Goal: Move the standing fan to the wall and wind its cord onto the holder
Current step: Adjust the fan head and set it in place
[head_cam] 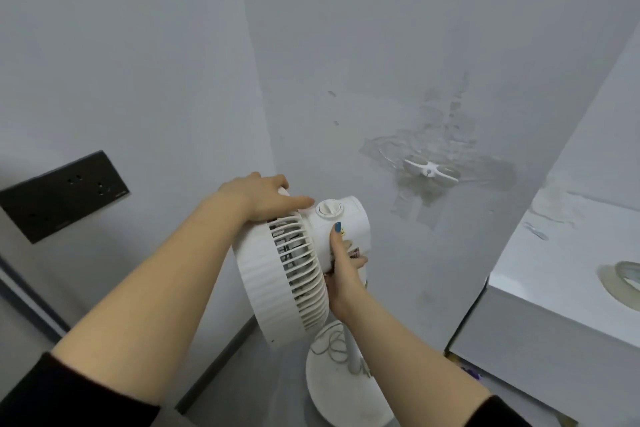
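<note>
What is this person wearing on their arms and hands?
Black sleeves, the left sleeve and the right sleeve, stop near the elbows, leaving the forearms bare. Neither the left hand nor the right hand has a glove, ring or watch that shows. The right thumbnail is painted blue.

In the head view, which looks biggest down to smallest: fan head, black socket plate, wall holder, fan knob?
1. fan head
2. black socket plate
3. wall holder
4. fan knob
Both fan parts are nearest the camera, so they look extra big.
</note>
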{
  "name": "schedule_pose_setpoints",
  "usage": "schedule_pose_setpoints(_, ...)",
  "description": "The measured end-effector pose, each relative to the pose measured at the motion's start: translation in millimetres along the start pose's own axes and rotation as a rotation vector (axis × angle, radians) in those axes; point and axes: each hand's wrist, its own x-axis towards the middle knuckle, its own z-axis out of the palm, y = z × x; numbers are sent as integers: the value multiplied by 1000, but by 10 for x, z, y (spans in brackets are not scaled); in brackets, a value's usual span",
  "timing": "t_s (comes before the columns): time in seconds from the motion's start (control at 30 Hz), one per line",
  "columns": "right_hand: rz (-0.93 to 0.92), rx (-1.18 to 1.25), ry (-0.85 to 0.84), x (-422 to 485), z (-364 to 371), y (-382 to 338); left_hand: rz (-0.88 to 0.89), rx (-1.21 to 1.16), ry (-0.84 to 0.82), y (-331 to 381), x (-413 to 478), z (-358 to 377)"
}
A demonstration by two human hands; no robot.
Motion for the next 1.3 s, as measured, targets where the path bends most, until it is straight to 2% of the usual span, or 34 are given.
schedule_pose_setpoints(0.13,50,16,-1,260,-66,18,-18,67,-20,47,-50,-13)
schedule_pose_setpoints(0.33,72,-125,-137,118,-230,-236,-14,100,-17,122,-220,-12)
schedule_pose_setpoints(0.47,83,-186,-309,-126,-291,-469,1,60,-6,167,-355,29)
schedule_pose_setpoints(0.57,80,-202,-390,-199,-329,-610,42,-108,-41,161,-372,62)
schedule_pose_setpoints(0.63,74,-210,-384,-238,-329,-687,86,-208,-62,168,-362,62)
schedule_pose_setpoints(0.8,54,-232,-331,-272,-401,-876,130,-255,-98,322,-294,22)
schedule_pose_setpoints(1.0,-56,-457,-338,-281,-486,-1194,33,-290,-23,668,-266,105)
schedule_pose_setpoints(1.1,-34,-507,-396,-225,-550,-1229,16,-280,16,745,-250,159)
schedule_pose_setpoints(1.3,6,-546,-365,-155,-709,-1304,-25,-242,45,903,-307,220)
